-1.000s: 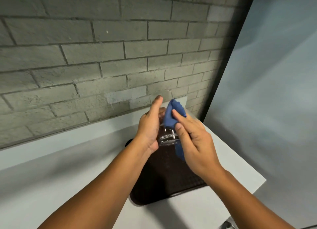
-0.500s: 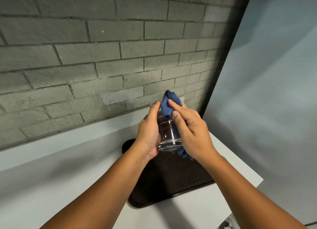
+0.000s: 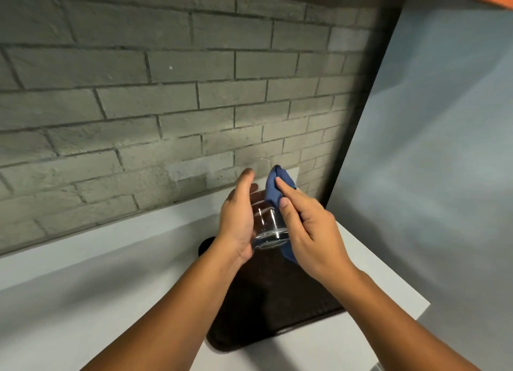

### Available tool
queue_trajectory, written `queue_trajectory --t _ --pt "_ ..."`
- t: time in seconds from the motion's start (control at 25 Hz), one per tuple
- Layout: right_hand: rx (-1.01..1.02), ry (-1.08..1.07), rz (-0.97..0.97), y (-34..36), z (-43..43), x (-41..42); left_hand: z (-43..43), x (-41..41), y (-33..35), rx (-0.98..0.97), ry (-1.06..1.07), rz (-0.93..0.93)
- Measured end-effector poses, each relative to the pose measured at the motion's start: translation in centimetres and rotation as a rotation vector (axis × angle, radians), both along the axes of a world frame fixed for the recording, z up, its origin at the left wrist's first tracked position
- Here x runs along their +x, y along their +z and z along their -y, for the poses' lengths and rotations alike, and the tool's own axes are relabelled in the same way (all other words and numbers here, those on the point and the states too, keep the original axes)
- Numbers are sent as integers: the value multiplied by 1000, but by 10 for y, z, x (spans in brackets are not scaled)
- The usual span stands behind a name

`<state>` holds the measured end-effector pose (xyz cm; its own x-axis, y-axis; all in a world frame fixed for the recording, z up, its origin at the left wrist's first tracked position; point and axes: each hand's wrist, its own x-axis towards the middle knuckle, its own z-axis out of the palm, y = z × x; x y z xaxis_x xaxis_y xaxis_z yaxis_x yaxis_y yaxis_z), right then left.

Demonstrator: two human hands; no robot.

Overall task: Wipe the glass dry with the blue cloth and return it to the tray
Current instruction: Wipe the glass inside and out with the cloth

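Note:
A clear drinking glass (image 3: 267, 226) is held in the air above the dark brown tray (image 3: 266, 309), its thick base turned toward me. My left hand (image 3: 238, 218) wraps around its left side. My right hand (image 3: 308, 232) presses the blue cloth (image 3: 277, 187) against the glass's right side and over its far rim. A tail of the cloth hangs below the right palm. The glass's mouth is mostly hidden by the cloth and fingers.
The tray lies on a white counter (image 3: 97, 273) that ends at a corner on the right. A grey brick wall (image 3: 166, 107) runs behind it. A pale blue panel (image 3: 430, 148) stands to the right.
The cloth and my right hand have shifted slightly along the glass's side while the left hand keeps its hold. The glass stays above the tray.

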<state>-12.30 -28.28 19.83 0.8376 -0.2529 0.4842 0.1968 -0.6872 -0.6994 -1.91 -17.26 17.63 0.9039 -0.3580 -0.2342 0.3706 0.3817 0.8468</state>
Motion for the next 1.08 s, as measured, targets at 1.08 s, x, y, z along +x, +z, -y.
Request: queue_trajectory --t 1.08 --pt "88 52 -7 -10 -10 3 -4 -4 3 -7 19 36"
